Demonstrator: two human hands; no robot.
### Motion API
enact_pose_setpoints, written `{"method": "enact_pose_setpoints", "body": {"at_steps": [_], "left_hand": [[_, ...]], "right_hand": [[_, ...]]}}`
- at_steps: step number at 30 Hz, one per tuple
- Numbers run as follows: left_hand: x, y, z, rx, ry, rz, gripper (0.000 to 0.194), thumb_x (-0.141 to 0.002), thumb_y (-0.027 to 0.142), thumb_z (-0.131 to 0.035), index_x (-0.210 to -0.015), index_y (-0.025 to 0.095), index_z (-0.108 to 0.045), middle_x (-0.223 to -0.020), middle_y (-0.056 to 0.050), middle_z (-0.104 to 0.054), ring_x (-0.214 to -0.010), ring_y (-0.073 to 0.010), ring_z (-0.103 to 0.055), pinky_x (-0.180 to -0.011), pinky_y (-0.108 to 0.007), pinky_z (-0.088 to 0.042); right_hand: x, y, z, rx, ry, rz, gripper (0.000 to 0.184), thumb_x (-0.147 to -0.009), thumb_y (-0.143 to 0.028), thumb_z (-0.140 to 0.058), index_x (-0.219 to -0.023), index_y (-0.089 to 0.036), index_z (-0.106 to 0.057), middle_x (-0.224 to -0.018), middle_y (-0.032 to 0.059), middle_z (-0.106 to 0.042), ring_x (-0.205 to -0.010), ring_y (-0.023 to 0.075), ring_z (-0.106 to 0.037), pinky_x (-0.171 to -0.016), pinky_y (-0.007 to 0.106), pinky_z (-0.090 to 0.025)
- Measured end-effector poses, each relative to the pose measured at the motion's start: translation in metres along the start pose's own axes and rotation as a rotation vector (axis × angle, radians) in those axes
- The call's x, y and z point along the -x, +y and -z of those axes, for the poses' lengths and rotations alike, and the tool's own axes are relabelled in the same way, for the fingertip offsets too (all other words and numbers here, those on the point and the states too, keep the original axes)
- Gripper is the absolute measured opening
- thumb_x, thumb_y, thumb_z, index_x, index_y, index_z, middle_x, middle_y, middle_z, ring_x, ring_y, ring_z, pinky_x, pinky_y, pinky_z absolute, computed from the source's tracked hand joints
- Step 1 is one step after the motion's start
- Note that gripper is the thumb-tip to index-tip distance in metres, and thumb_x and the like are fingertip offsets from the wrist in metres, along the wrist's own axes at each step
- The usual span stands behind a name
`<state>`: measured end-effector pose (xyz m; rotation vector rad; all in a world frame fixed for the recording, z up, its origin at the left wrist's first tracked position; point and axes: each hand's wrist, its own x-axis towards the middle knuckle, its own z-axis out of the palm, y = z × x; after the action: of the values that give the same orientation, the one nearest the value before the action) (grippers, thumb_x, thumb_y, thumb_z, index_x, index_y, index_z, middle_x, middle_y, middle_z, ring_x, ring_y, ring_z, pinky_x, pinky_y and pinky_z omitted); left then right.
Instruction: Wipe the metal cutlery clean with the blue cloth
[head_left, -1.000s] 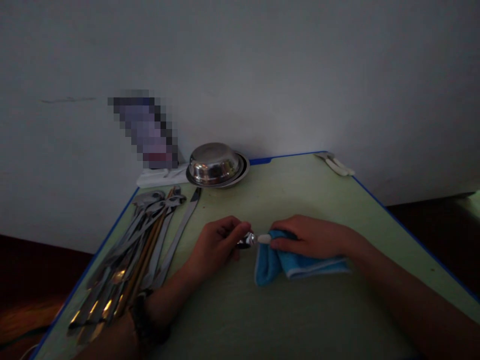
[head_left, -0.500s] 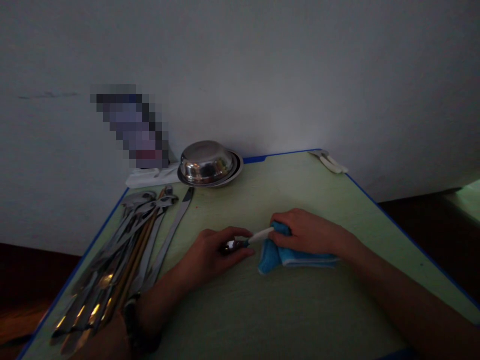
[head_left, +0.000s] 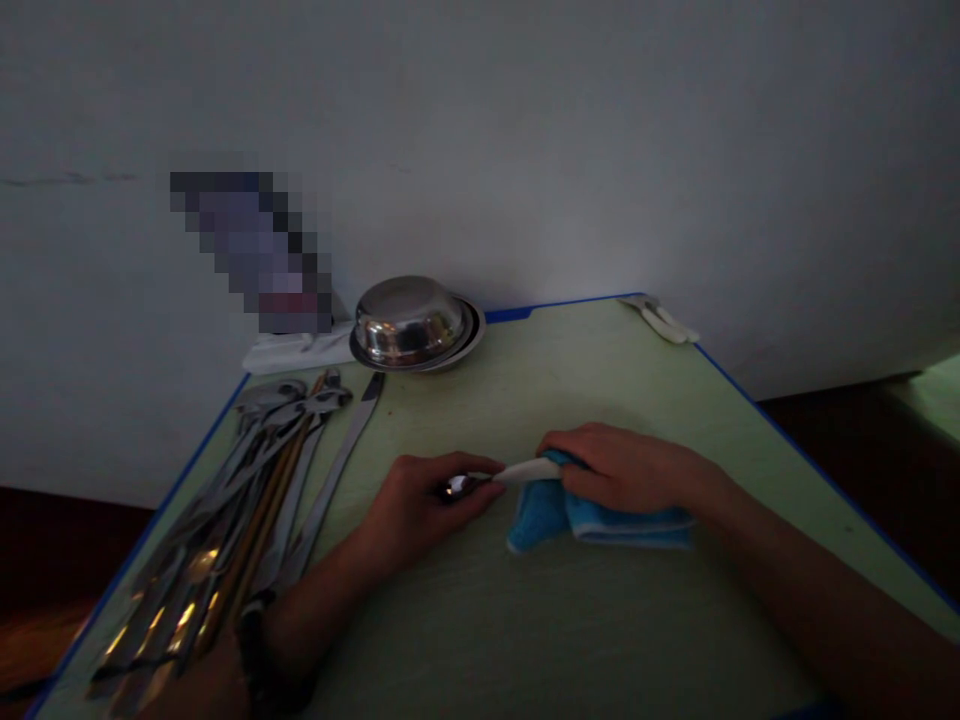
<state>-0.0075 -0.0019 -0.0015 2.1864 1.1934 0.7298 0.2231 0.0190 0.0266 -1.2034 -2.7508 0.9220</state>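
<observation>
A spoon with a white handle (head_left: 529,470) lies across between my two hands above the table. Its shiny metal head sits inside the curl of my left hand (head_left: 427,500), whose thumb and fingertips pinch the neck. Around the far end of the handle, my right hand (head_left: 630,468) is closed with a blue cloth (head_left: 541,515) in its grip. Folds of that cloth hang below the right fingers down to the tabletop.
Along the left edge lies a pile of metal cutlery (head_left: 262,470) with wooden chopsticks (head_left: 277,500) and a table knife (head_left: 341,470). Steel bowls (head_left: 411,320) stand at the back. White-handled cutlery (head_left: 664,320) rests at the far right corner. A wall borders the table (head_left: 465,620).
My left fingertips have closed onto the spoon's neck. The right hand and cloth have shifted slightly right along the handle, showing a bit more white. The view has shifted a little.
</observation>
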Motion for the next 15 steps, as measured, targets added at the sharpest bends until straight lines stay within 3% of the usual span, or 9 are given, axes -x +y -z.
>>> {"method": "enact_pose_setpoints", "body": {"at_steps": [7, 10, 15], "left_hand": [[0.0008, -0.003, -0.0013, -0.021, 0.001, -0.039, 0.018, -0.076, 0.027, -0.06, -0.09, 0.019, -0.068, -0.052, 0.005, -0.06, -0.041, -0.0049, -0.047, -0.043, -0.014, -0.037], [0.0004, -0.0012, -0.0008, -0.001, -0.011, 0.012, 0.019, -0.076, 0.029, -0.059, -0.089, 0.02, -0.068, -0.049, 0.005, -0.057, -0.04, -0.0053, -0.045, -0.041, -0.015, -0.035], [-0.0015, 0.0025, 0.0019, 0.019, 0.052, 0.098, 0.019, -0.075, 0.031, -0.059, -0.087, 0.019, -0.068, -0.044, 0.007, -0.052, -0.038, -0.0056, -0.042, -0.039, -0.015, -0.033]], "right_hand": [[-0.0042, -0.0001, -0.003, 0.027, 0.044, 0.003, 0.03, -0.084, -0.033, -0.035, -0.094, -0.014, -0.056, -0.076, 0.0064, -0.06, -0.068, 0.015, -0.054, -0.061, 0.026, -0.036], [-0.0028, 0.0016, -0.002, -0.028, 0.047, 0.013, 0.029, -0.085, -0.031, -0.035, -0.097, -0.015, -0.055, -0.08, 0.0063, -0.06, -0.071, 0.0152, -0.054, -0.064, 0.027, -0.037], [-0.005, 0.0036, -0.0039, -0.321, 0.249, -0.032, 0.032, -0.089, -0.033, -0.029, -0.093, -0.018, -0.057, -0.084, 0.0024, -0.061, -0.077, 0.0129, -0.054, -0.072, 0.026, -0.039]]}}
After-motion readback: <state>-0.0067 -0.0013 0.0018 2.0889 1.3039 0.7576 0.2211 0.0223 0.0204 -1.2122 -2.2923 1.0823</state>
